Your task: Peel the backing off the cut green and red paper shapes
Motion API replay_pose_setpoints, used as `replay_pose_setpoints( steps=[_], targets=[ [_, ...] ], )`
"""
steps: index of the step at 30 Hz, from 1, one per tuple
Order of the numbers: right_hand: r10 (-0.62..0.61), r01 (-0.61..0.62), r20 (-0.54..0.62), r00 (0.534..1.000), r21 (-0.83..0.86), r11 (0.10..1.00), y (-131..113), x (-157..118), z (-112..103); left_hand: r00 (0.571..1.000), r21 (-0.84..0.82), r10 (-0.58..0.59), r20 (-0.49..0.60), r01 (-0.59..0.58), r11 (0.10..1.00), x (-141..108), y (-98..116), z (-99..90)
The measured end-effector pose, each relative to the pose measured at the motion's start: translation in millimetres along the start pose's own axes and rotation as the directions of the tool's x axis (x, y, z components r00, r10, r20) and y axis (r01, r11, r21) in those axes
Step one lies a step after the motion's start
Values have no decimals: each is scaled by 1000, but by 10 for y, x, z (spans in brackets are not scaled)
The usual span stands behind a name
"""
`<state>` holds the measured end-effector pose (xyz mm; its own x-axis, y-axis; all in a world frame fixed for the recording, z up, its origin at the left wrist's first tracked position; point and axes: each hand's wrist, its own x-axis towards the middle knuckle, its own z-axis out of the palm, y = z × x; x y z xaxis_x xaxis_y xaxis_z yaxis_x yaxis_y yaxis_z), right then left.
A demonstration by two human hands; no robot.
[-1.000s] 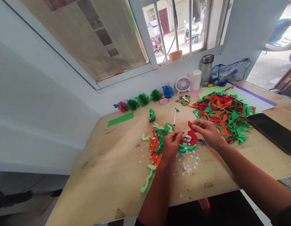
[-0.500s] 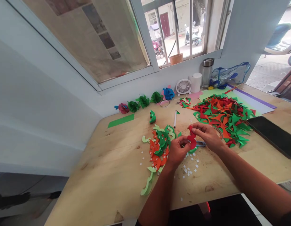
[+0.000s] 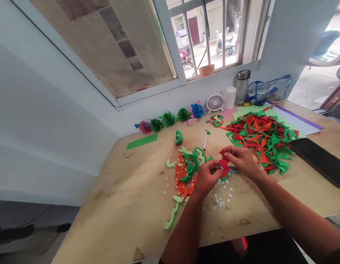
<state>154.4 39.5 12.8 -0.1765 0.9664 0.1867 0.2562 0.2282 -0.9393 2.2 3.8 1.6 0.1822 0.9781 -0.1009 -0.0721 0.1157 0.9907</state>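
Note:
A curvy red paper cutout (image 3: pixel 225 169) is held between both hands above the table. My left hand (image 3: pixel 209 176) pinches its lower left edge, fingers closed. At its upper end, my right hand (image 3: pixel 240 158) grips the paper between thumb and fingers. Partly hidden under the hands lie scissors (image 3: pixel 234 169) and a green paper piece (image 3: pixel 225 177). Left of my left hand is a pile of wavy green and orange paper cutouts (image 3: pixel 189 167), several with small white squares on them. Loose white squares (image 3: pixel 220 201) are scattered on the wood near my left wrist.
Red, orange and green paper scraps (image 3: pixel 264 139) are heaped at the right, beside a black phone (image 3: pixel 318 161). A white pen (image 3: pixel 205 140) lies beyond the hands. Paper flowers (image 3: pixel 168 118), a small fan (image 3: pixel 215 102) and a glass bottle (image 3: pixel 242 90) line the wall.
The red paper has turned and curled slightly between my fingers, so its lower part now shows a rounder curve. Both hands stay in nearly the same place.

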Motion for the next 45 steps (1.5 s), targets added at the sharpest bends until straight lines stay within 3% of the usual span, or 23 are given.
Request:
replay_pose_setpoints(
  steps=[3, 9, 18, 22, 27, 32, 38, 42, 45],
  targets=[
    [-26, 26, 13, 1000, -37, 999, 7, -8, 13, 1000, 17, 9, -27, -8, 1000, 18, -5, -45],
    [-26, 27, 94, 995, -6, 1000, 15, -31, 67, 965, -11, 80, -251, -85, 996, 51, -35, -48],
    [-65, 64, 156, 986, 10, 998, 88, -44, 146, 953, -23, 120, -279, -131, 991, 68, -106, -52],
    [-18, -4, 199, 980, 106, 994, 81, -45, 143, 950, -12, 122, -287, -131, 991, 60, -98, -48],
    [109, -197, 283, 953, 304, 932, 18, -59, 126, 945, -99, 84, -317, -121, 988, 47, -21, -36],
    [113, -229, 327, 938, 343, 911, 10, -64, 132, 908, -147, 77, -411, -149, 978, 63, 5, -54],
    [85, -160, 287, 954, 249, 955, 89, -37, 151, 921, -183, 57, -386, -136, 974, 67, 9, -45],
    [120, -170, 207, 971, 245, 955, 84, -30, 123, 951, -199, -16, -309, -48, 979, 62, 4, -47],
    [108, -158, 208, 972, 241, 958, 47, -32, 103, 961, -154, -35, -273, -8, 988, 66, -22, -54]
  ],
)
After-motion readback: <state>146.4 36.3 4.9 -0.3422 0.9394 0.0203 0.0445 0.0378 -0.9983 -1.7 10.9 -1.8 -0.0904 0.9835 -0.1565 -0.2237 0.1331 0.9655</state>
